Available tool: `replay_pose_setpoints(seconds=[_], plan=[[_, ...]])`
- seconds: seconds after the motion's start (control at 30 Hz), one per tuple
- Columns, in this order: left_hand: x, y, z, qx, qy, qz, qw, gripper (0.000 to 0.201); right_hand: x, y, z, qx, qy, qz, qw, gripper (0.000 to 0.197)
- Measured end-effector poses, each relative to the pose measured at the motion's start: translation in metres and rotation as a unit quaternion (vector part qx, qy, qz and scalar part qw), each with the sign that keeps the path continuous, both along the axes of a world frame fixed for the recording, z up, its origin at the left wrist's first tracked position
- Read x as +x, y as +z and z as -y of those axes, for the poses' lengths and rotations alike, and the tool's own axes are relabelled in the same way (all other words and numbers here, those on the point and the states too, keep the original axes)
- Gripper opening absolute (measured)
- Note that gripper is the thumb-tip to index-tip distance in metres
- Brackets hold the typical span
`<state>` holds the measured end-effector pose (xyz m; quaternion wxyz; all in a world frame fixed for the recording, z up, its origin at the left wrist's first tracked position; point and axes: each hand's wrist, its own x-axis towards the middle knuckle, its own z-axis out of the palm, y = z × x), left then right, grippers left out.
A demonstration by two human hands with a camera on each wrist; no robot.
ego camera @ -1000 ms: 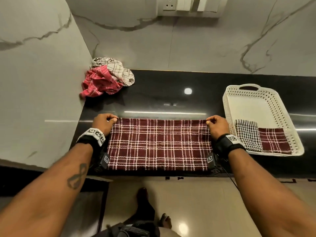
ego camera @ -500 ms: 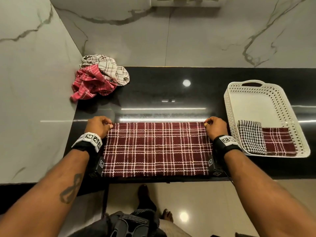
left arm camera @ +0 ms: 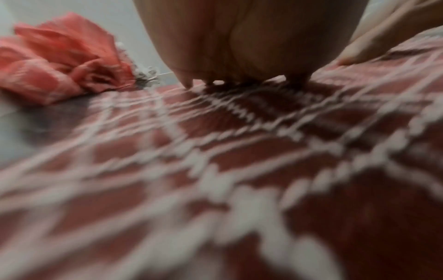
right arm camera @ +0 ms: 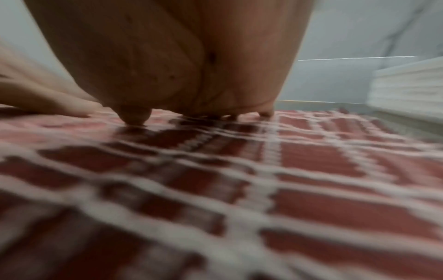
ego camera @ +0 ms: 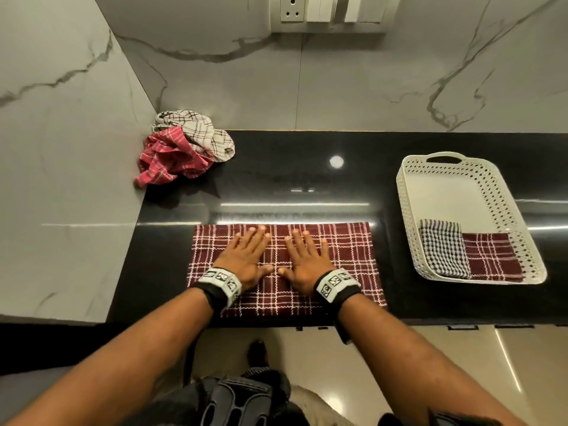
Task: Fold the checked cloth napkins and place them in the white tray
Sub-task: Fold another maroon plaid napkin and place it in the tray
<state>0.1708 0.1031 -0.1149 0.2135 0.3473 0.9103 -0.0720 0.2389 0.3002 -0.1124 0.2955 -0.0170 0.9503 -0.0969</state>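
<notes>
The maroon checked napkin (ego camera: 347, 259) is lying folded into a long strip at the near edge of the black worktop (ego camera: 307, 176), and both palms are pressing it flat! The left hand (ego camera: 246, 256) and right hand (ego camera: 304, 259) are sitting side by side at its centre, fingers straight and spread, pointing to twelve o'clock, thumbs nearly touching, gripping nothing. To do this well, I'd say sweep outward toward nine and three o'clock, chasing creases to the ends while keeping the edges square. The white tray (ego camera: 408, 192) is waiting at three o'clock with two folded napkins (ego camera: 442, 250) tucked in its near end. A crumpled pile of cloths (ego camera: 181, 149) is waiting at ten o'clock.
</notes>
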Motion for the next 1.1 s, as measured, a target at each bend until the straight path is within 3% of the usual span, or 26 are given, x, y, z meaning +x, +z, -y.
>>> replay_pose_setpoints(seconds=[0.17, 0.23, 0.37, 0.47, 0.57, 0.67, 0.9, 1.0, 1.1], plan=[[-0.009, -0.005, 0.079, -0.020, 0.111, -0.017, 0.993, 0.084, 0.037, -0.004, -0.092, 0.050, -0.180, 0.008, 0.982, 0.091], [-0.012, -0.002, 0.096, -0.041, 0.133, -0.015, 0.990, 0.086, 0.043, -0.002, -0.111, 0.065, -0.204, 0.015, 0.977, 0.092], [-0.003, 0.006, 0.073, -0.016, 0.131, -0.024, 0.991, 0.085, 0.039, 0.011, -0.086, 0.075, -0.182, -0.037, 0.980, 0.089], [0.025, 0.016, 0.021, 0.032, 0.055, -0.012, 0.998, 0.075, 0.039, 0.016, -0.030, 0.010, -0.100, -0.051, 0.994, 0.083], [0.051, 0.011, -0.016, 0.013, -0.006, 0.010, 1.000, 0.069, 0.047, 0.007, 0.010, -0.013, -0.031, -0.017, 0.999, 0.079], [0.057, 0.000, 0.004, 0.001, 0.031, 0.008, 0.999, 0.074, 0.057, 0.000, -0.010, 0.003, -0.064, -0.022, 0.998, 0.083], [0.061, -0.003, 0.109, -0.032, 0.200, 0.006, 0.979, 0.086, 0.098, -0.004, -0.107, 0.050, -0.206, -0.006, 0.977, 0.098], [0.067, 0.003, 0.102, -0.021, 0.204, -0.008, 0.979, 0.086, 0.098, 0.002, -0.085, 0.069, -0.193, -0.052, 0.977, 0.091], [0.082, 0.011, 0.057, 0.060, 0.130, -0.042, 0.989, 0.077, 0.093, 0.007, -0.028, 0.005, -0.116, -0.104, 0.988, 0.080]])
